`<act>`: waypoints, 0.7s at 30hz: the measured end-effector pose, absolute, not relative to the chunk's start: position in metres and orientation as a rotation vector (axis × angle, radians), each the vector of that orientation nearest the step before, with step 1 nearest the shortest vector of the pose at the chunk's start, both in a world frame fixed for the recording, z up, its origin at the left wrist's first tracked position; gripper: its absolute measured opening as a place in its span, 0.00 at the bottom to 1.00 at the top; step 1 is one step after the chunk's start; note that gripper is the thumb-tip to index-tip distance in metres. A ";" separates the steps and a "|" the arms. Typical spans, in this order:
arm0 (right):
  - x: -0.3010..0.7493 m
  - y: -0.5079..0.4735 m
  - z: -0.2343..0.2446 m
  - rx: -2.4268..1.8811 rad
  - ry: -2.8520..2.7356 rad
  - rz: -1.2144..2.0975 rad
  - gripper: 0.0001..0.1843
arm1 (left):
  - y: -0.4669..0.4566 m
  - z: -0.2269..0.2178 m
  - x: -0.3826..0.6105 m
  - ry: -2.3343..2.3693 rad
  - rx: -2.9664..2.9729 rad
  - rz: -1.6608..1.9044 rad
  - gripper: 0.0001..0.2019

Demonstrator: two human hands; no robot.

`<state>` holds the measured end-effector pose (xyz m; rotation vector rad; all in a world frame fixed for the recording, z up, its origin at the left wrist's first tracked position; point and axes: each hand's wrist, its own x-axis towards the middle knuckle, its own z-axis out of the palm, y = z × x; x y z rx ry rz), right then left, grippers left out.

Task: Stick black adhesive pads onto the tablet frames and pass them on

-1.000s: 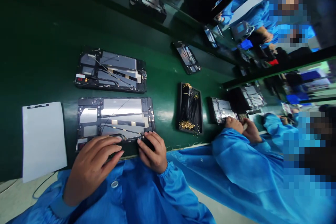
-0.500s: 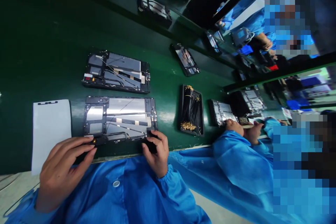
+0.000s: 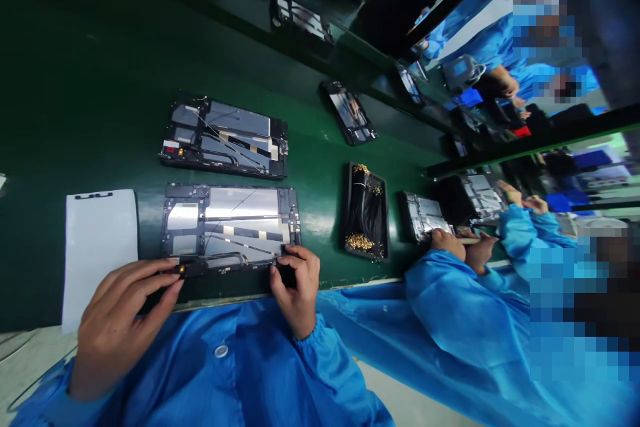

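We grip a narrow black strip (image 3: 225, 269) with both hands. It lies along the near long edge of an open tablet housing (image 3: 240, 203), with a small gold contact (image 3: 181, 270) showing at its left end. Our left hand (image 3: 125, 320) pinches that end between thumb and forefinger, the other fingers stretched out close together. Our right hand (image 3: 297, 287) curls its fingers over the strip's other end, the thumb pressed against it at the housing's corner. The housing lies flat, with silver plates and thin cables showing inside its black frame.

Beyond the housing lies a second open tablet housing (image 3: 225, 140) with a similar layout. To the left of the first housing is a white sheet (image 3: 100, 260) with a black mark (image 3: 93, 195) along its far edge. To its right, a black tray (image 3: 345, 213) holds bundled black cables (image 3: 363, 210) and gold bits (image 3: 359, 241). Farther right, past the tray, a co-worker's hands (image 3: 445, 242) are at a third housing (image 3: 423, 217). Everything rests on a green workbench (image 3: 75, 80), and our blue smock (image 3: 225, 373) shows below the first housing.
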<state>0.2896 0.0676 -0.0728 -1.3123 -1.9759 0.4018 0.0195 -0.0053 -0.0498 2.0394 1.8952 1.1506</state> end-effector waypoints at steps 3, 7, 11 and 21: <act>0.288 0.067 -0.073 -1.316 -1.977 0.396 0.08 | -0.004 -0.050 0.019 1.897 2.066 1.155 0.07; 0.288 0.067 -0.073 -1.315 -1.974 0.381 0.05 | -0.003 -0.049 0.019 1.898 2.086 1.142 0.08; 0.286 0.068 -0.069 -1.292 -1.993 0.363 0.06 | -0.003 -0.049 0.019 1.900 2.092 1.151 0.08; 0.299 0.065 -0.086 -1.070 -2.209 0.156 0.23 | -0.009 -0.048 0.016 1.920 2.053 1.134 0.09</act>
